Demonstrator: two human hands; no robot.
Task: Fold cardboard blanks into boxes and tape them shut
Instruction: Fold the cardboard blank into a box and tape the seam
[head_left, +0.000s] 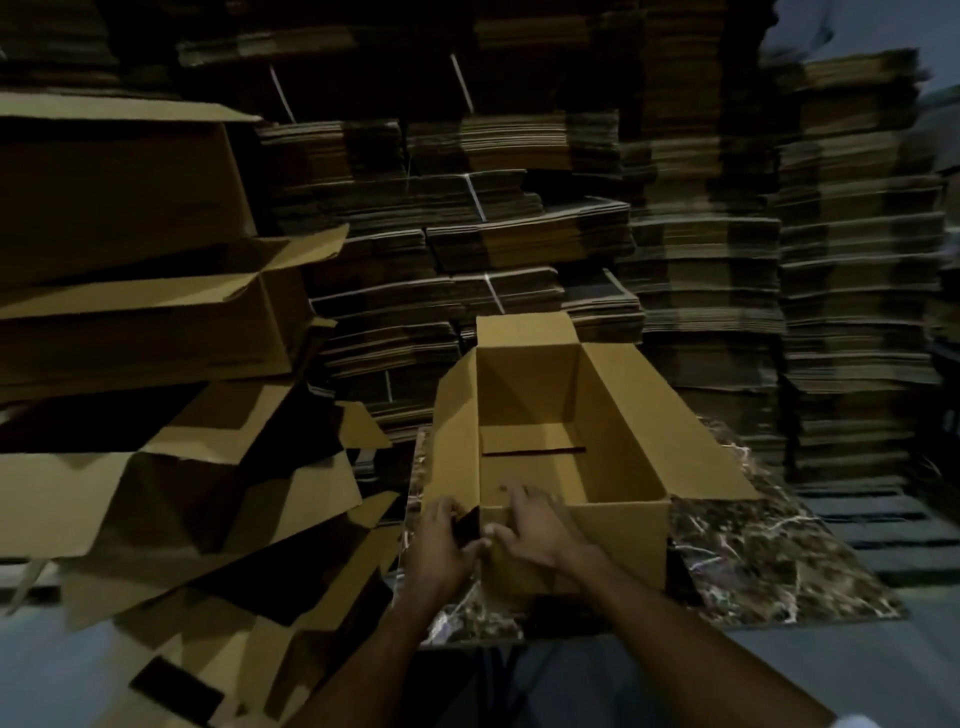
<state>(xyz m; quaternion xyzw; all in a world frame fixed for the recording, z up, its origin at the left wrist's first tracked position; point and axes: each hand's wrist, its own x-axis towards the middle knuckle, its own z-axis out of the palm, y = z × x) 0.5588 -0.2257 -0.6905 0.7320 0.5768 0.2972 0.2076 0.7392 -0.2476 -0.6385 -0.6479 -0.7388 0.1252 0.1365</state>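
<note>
The right grip (535, 525) clasps the near wall of the open cardboard box (613, 540), fingers hooked over the rim and thumb outside. Just left of it, the left grip (441, 535) curls round the box's corner. The box stands upright on the marbled table (753, 561), extending ahead of both grips.

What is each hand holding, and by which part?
The right hand grips the box by the rim of its near wall, fingers inside. The left hand curls round something dark at the box's near left corner; what it is cannot be told.
</note>
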